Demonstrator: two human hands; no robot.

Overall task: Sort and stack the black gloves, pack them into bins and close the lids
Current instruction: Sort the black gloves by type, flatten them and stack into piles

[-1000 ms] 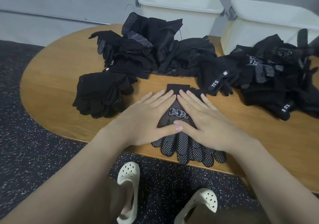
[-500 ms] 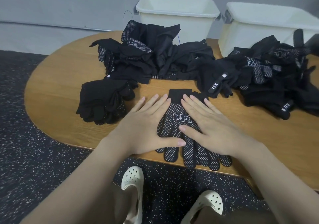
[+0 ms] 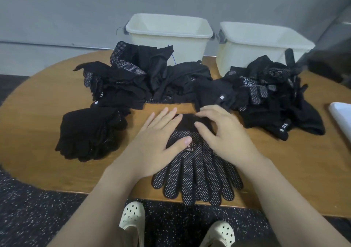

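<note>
Soft, even indoor light; faint shadows; wide-angle edge bending; slight blur.

Left hand (image 3: 155,142) lies flat, fingers straight; right hand (image 3: 224,132) has fingers curled.

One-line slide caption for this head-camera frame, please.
Left hand flat and right hand curled on dotted black gloves, loose glove piles and two open bins behind.

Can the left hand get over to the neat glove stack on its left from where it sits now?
Probably yes. The left hand lies flat on the dotted gloves, holding nothing, and only bare table separates it from the neat stack.
</note>
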